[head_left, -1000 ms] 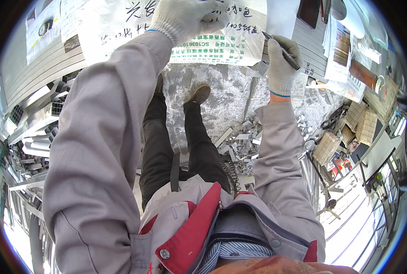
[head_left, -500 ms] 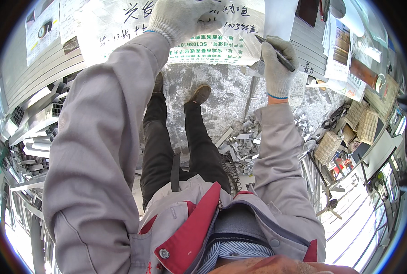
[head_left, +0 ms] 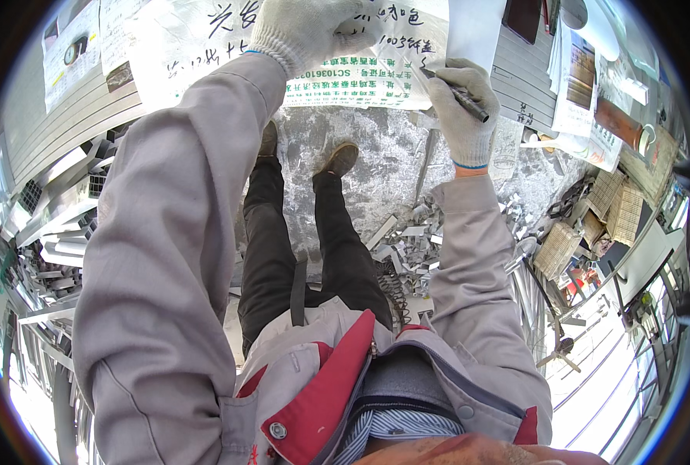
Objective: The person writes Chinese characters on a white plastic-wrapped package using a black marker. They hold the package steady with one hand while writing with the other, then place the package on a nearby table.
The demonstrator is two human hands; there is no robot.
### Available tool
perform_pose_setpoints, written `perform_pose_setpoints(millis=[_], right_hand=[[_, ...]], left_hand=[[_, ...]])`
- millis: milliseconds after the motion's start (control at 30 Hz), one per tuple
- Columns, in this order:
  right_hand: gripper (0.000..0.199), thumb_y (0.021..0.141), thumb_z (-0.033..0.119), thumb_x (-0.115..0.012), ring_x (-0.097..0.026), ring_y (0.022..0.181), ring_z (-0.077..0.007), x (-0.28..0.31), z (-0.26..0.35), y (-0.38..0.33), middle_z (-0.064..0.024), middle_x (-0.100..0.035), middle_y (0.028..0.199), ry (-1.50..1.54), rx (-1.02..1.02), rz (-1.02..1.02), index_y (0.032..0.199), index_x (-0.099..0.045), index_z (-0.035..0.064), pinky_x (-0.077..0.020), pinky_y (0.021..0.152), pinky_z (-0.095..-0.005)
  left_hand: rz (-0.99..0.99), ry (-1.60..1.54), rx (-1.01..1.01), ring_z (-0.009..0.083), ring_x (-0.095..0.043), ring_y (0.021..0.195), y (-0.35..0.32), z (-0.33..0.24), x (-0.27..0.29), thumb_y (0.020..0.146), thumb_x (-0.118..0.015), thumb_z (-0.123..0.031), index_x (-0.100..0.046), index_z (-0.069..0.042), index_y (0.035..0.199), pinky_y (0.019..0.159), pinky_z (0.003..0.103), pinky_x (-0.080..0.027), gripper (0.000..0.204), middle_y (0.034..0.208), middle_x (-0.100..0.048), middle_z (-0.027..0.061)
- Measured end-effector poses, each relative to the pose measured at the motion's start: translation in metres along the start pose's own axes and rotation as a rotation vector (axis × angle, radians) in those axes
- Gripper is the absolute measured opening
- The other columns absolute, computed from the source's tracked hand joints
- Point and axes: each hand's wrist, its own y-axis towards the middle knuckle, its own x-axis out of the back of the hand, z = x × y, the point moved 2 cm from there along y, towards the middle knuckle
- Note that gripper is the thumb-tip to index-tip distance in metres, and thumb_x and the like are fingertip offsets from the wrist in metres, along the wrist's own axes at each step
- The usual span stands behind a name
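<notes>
Spread out at the top is a white sheet [head_left: 155, 58] with green print along its near edge and large black handwriting. My left hand [head_left: 302, 31], in a white knitted glove, rests on it with fingers reaching right, partly cut off by the upper edge. My right hand [head_left: 469, 101], gloved the same way, is closed round a dark marker pen [head_left: 470, 106]. The pen's back end sticks out toward me, while its tip side points at the sheet's right part. Whether the tip touches the sheet is hard to tell.
More handwritten papers [head_left: 70, 62] lie on the grey slatted table [head_left: 31, 139]. At right are a dark phone-like slab [head_left: 521, 19], a brown bottle [head_left: 620, 124] and printed sheets [head_left: 576, 85]. Metal offcuts [head_left: 66, 225] pile up at left; others litter the floor [head_left: 383, 194] by my feet.
My right hand has shifted slightly left with the marker pen, its fingers now bent further over it. My left hand has stayed in place on the sheet.
</notes>
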Motion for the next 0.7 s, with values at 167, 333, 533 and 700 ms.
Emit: perform_pose_setpoints(millis=[167,333,533,700], right_hand=[[0.013,0.089,-0.002,-0.079,-0.075,0.092,-0.0162,0.0016,-0.0054,0.0096,-0.0109,-0.074,0.12,-0.151,0.209,-0.07,0.101,-0.081,0.002,-0.0633,0.071,-0.0248],[0.012,0.092,0.0,-0.079,-0.073,0.085,-0.0131,0.004,-0.0063,0.003,-0.0101,-0.075,0.118,0.059,0.029,-0.142,0.104,-0.08,0.0016,-0.0609,0.065,-0.0234],[0.012,0.093,0.0,-0.079,-0.07,0.069,-0.0101,0.0035,-0.0052,0.008,-0.0094,-0.075,0.118,-0.01,0.075,-0.122,0.104,-0.079,0.0018,-0.0563,0.054,-0.0233],[0.012,0.092,0.001,-0.08,-0.069,0.067,-0.0086,0.0051,-0.0071,0.0063,-0.0076,-0.075,0.113,0.055,-0.019,-0.173,0.104,-0.08,0.0025,-0.0546,0.053,-0.0227]], left_hand=[[-0.001,-0.005,0.019,0.0261,-0.079,0.098,-0.0015,0.0002,-0.0021,0.082,-0.091,-0.033,-0.082,-0.023,0.102,0.08,0.041,-0.066,0.024,0.12,-0.078,0.0006],[0.012,-0.014,0.033,0.0257,-0.079,0.094,-0.0028,0.0009,-0.0031,0.082,-0.091,-0.033,-0.082,-0.022,0.102,0.079,0.04,-0.066,0.024,0.12,-0.078,0.0009],[0.021,-0.02,0.041,0.0256,-0.079,0.097,-0.001,-0.0004,-0.002,0.082,-0.091,-0.032,-0.082,-0.022,0.102,0.079,0.04,-0.066,0.025,0.12,-0.078,0.0007],[0.016,0.008,0.026,0.0253,-0.079,0.101,-0.0004,-0.001,-0.0016,0.081,-0.091,-0.033,-0.082,-0.023,0.102,0.082,0.041,-0.067,0.025,0.121,-0.078,0.0]])
